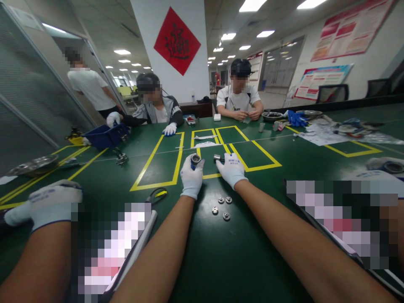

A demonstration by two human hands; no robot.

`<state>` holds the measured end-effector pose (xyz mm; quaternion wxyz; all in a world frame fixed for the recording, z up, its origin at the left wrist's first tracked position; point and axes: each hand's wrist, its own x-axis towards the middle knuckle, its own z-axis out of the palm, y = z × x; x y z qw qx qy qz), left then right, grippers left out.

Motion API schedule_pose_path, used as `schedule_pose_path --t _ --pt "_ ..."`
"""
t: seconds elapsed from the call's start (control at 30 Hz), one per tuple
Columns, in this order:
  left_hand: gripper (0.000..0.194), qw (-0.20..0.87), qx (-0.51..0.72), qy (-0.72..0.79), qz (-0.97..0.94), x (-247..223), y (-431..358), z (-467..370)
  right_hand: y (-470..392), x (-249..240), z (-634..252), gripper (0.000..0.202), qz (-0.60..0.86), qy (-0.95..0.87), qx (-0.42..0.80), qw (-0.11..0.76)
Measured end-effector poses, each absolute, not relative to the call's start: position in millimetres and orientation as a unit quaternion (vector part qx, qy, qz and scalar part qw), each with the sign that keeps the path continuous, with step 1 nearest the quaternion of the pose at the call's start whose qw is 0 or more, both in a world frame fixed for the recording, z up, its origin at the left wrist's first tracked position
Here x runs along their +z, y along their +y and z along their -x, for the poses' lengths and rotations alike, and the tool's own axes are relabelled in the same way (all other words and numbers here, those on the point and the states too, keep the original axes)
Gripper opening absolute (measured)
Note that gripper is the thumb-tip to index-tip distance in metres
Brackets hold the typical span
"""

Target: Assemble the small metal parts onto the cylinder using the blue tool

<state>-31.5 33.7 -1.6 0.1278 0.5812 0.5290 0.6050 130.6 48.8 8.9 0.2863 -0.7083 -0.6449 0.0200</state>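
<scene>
My left hand (191, 180), in a white glove, is closed around a round metal part (195, 159) with a dark hollow facing up. To its right, my gloved right hand (232, 169) grips a short metal cylinder (217, 158) with a dark section running under the fingers. The two pieces are apart, both held above the green table. Between my forearms lie several small round metal parts (226, 216), each with a raised middle. The exact kind of the held pieces is too small to tell.
Yellow tape (158, 185) marks boxes on the green table (202, 252). Screens flank my arms, with co-workers' gloved hands (57, 200) at both sides. Two people sit opposite, one beside a blue bin (105, 134). Metal parts (121, 158) lie near it; papers (322, 134) lie right.
</scene>
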Motion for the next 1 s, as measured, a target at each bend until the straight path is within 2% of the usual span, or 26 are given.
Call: schedule_pose_path --t 0.1,0.17,0.23,0.4,0.7,1.0 --pt "0.034 0.129 0.608 0.541 -0.567 -2.2 34.0 34.0 85.8 23.1 -108.7 0.069 0.743 -0.620 0.029 0.250" --pt "0.033 0.128 0.602 0.549 -0.566 -3.3 34.1 35.5 105.5 28.9 -97.1 0.075 0.767 -0.607 0.047 0.201" --pt "0.033 0.128 0.600 0.553 -0.564 -4.5 34.6 36.4 118.8 30.9 -90.8 0.069 0.775 -0.610 0.066 0.154" --pt "0.033 0.128 0.608 0.554 -0.554 -6.1 37.4 35.6 129.8 30.6 -102.8 0.056 0.755 -0.644 0.064 0.104" --pt "0.034 0.114 0.628 0.566 -0.522 -3.6 38.8 37.6 107.9 48.5 -204.1 0.035 0.678 -0.735 -0.003 -0.019" --pt "0.035 0.053 0.610 0.639 -0.466 0.8 33.7 44.9 79.5 53.7 -269.4 0.037 0.657 -0.748 -0.032 -0.089"
